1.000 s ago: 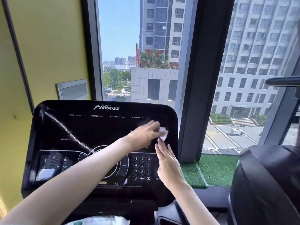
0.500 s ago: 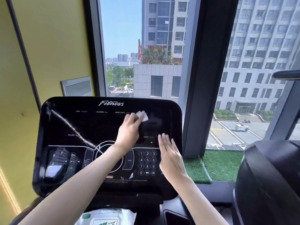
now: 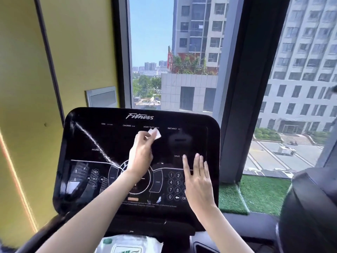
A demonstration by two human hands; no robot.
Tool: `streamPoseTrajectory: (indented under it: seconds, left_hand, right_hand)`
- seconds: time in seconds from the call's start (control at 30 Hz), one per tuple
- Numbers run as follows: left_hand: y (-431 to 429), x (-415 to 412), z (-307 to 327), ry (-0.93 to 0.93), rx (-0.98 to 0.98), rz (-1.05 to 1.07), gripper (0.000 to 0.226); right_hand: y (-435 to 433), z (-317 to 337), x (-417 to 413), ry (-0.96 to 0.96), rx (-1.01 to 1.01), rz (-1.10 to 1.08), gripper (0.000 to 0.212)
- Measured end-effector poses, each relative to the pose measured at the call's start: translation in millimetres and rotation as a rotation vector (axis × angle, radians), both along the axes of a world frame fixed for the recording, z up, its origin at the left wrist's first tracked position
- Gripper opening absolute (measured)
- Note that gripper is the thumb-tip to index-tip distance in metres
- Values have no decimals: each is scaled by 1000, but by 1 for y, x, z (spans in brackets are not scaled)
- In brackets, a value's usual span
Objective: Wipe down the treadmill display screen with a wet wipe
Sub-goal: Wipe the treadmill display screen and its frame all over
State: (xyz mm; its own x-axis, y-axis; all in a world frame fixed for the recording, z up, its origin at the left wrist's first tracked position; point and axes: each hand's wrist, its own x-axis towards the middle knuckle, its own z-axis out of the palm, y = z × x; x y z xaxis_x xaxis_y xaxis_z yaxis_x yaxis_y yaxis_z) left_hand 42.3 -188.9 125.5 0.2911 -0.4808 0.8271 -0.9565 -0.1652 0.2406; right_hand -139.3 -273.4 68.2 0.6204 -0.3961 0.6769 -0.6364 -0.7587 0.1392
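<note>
The display screen (image 3: 193,141) is a glossy black panel tilted toward the viewer, in the middle of the scene in front of the window (image 3: 151,42). "Fitness" is printed in white along its far edge, with small labels for time, calories, heart rate and distance under it. A pale smeary streak (image 3: 94,141) runs diagonally across its left half, from the far left corner toward the round dial at the centre. The glass reflects the room on its near left part.

The left hand (image 3: 141,154) is over the middle of the screen, fingers curled, pinching a small crumpled white wet wipe (image 3: 154,133) at its fingertips. The wipe sits on the glass just below the heart-rate label.

The right hand (image 3: 197,178) lies flat on the right side of the screen, fingers straight and close together, pointing to the far edge. It covers the right column of the number keypad (image 3: 173,186).

A pack of wipes (image 3: 131,245) with a green label lies at the near edge, below the panel. A yellow wall (image 3: 82,52) is on the left, and a strip of fake grass (image 3: 262,192) on the sill to the right.
</note>
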Motion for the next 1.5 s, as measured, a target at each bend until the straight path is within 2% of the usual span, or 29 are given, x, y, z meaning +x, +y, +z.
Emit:
streamPoseTrajectory:
  seconds: [0.07,0.13,0.17,0.2,0.27,0.3,0.33,0.43,0.47,0.5,0.57,0.6,0.63,0.73,0.77,0.8,0.9,0.93,0.97,1.03,1.07,1.1,1.13,1.2,1.23,1.27,1.37,1.4,1.5]
  left_hand:
    - [-2,-14,-3,-32,24,-30,67]
    - [2,-25,-17,-274,219,-187,75]
    - [6,-23,-19,-316,255,-205,78]
    - [8,-19,-20,-252,212,-156,76]
    - [9,-14,-21,85,-31,23,68]
    - [8,-17,-21,175,-126,112,66]
    - [5,-22,-22,152,-143,149,65]
    - [2,-31,-35,-240,142,-108,68]
    - [6,-25,-34,-272,165,-147,65]
    - [8,-16,-34,-204,110,-106,58]
    - [11,-6,-29,146,-144,84,43]
    - [12,-8,-28,255,-223,164,38]
    - [11,-12,-28,253,-226,193,37]
    - [9,-21,-40,-152,23,-48,40]
    - [12,-16,-38,-187,44,-86,40]
    - [13,-10,-36,-129,7,-51,38]
    - [12,-10,-32,321,-266,209,36]
    - [9,-18,-32,319,-261,249,37]
    - [5,-28,-32,242,-186,206,38]
    - [1,-41,-41,-65,14,7,46]
    - [3,-37,-39,-154,70,-64,50]
    - [4,-30,-36,-143,67,-70,49]
    - [4,-24,-33,-25,-11,-14,44]
    - [4,-22,-27,348,-234,170,35]
    - [2,-26,-27,392,-264,211,35]
    - [-3,-33,-28,318,-205,165,36]
    - [-10,-46,-42,-121,83,-165,49]
    - [-10,-41,-39,-128,93,-195,49]
    - [-16,-32,-28,260,-180,-2,43]
  right_hand:
    - [0,-1,1,-18,-20,-1,79]
    - [0,-1,2,-31,-29,0,72]
    - [0,-2,2,-35,-36,-1,69]
    - [-1,-3,2,-36,-44,-3,68]
    - [-3,-5,3,-40,-51,-2,69]
    - [-3,-6,3,-50,-53,0,69]
    - [-2,-6,3,-65,-55,3,69]
    - [0,-5,1,-98,-33,28,64]
    - [0,-5,0,-102,-29,31,64]
    - [0,-6,0,-105,-27,32,65]
    - [-1,-6,0,-110,-15,35,69]
    - [0,-6,0,-111,-10,35,71]
    - [0,-5,0,-109,-11,34,71]
    - [0,-2,-3,-91,-3,36,68]
    - [0,-1,-4,-97,3,40,68]
    - [0,-1,-4,-106,7,40,68]
    - [-4,-4,-2,-132,19,26,71]
    - [-6,-5,-3,-137,22,29,70]
    - [-8,-6,-3,-137,18,35,68]
    - [-9,-6,-5,-129,3,38,62]
    - [-9,-5,-6,-122,5,40,61]
    - [-9,-4,-6,-121,8,44,61]
    - [-10,-4,-7,-123,13,50,62]
    - [-9,-5,-7,-129,26,54,65]
    - [-9,-5,-6,-131,28,55,64]
    - [-8,-4,-6,-131,32,61,64]
    - [-9,0,-11,-112,67,89,76]
    - [-9,2,-13,-100,80,98,79]
    - [-10,6,-15,-94,101,123,83]
